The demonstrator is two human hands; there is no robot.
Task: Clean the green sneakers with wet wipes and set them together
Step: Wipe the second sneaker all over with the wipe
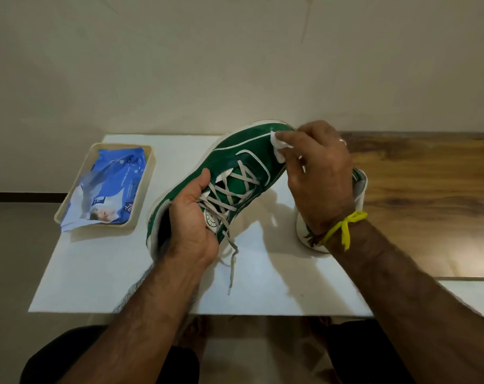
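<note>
Two hands work mid-frame: the left hand (192,217) grips the green lace-up sneaker (235,162) at its collar, raised above the white board (96,273). The right hand (318,173) pinches a white wet wipe (278,145) against its toe; the second green sneaker (358,195) stands behind that wrist.

Left hand (192,217) curled in a grip, right hand (318,173) pinching, both forearms extended

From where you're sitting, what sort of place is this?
Probably a room in a home, not a workshop. A plain painted wall stands behind a wooden table with a white board on it, and a pack of wet wipes lies in a small tray.
</note>
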